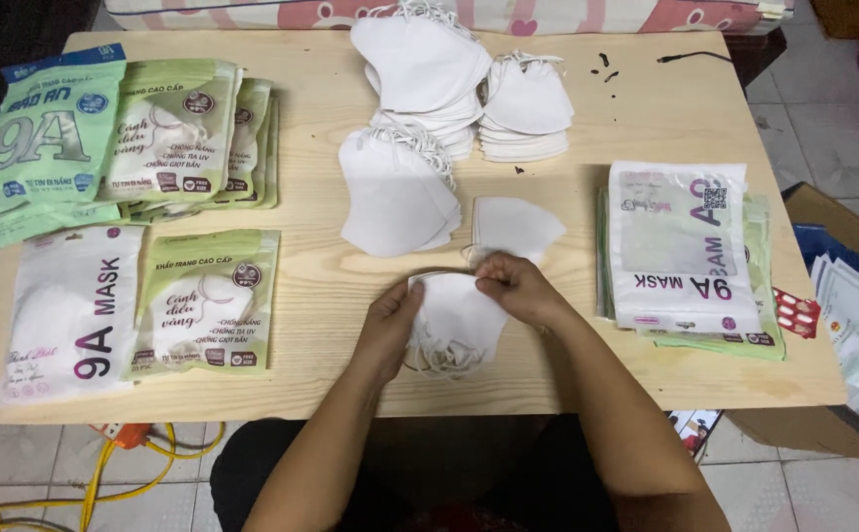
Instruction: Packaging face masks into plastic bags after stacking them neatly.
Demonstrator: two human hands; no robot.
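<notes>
Near the front edge of the wooden table [321,296], both of my hands hold a small stack of white face masks [454,320]. My left hand [390,325] grips its left side. My right hand [513,286] pinches its top right corner. Elastic ear loops hang out from the bottom of the stack. One single white mask [513,227] lies flat just beyond my right hand. Larger piles of white masks [400,192] stand behind it toward the middle of the table, with two more piles [523,108] further back.
Filled green and white mask packets [203,300] lie in rows on the left. A pile of flat empty packets [681,246] sits on the right. A cardboard box with papers [858,315] stands off the right edge. Yellow cables [114,473] run on the floor.
</notes>
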